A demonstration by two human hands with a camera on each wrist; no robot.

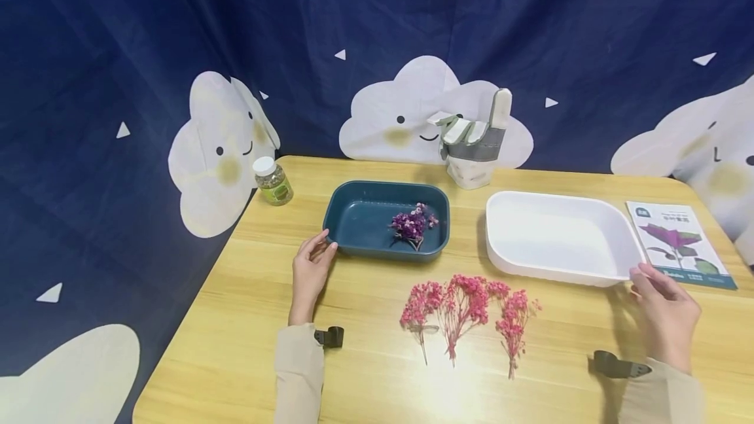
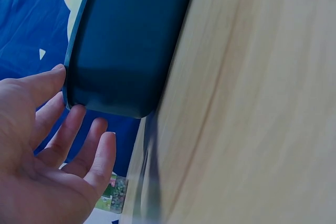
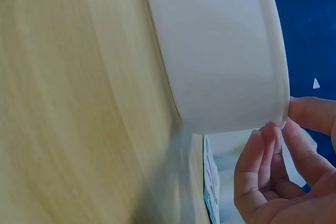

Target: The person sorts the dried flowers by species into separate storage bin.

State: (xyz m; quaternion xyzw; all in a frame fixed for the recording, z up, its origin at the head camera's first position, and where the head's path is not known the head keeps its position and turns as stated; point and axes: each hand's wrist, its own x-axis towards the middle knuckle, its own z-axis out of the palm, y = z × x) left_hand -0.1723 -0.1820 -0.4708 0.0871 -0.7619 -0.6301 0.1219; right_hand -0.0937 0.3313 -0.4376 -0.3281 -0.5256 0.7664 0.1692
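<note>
On the pale wood-grain table, backed by a navy curtain printed with smiling clouds, the left hand pinches the near left corner of the teal tray, and the right hand pinches the near right corner of the white tray.

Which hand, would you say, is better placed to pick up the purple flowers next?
Probably the left hand: it touches the dark teal tray holding the purple flowers, while the right hand is farther off, at the white tray.
</note>
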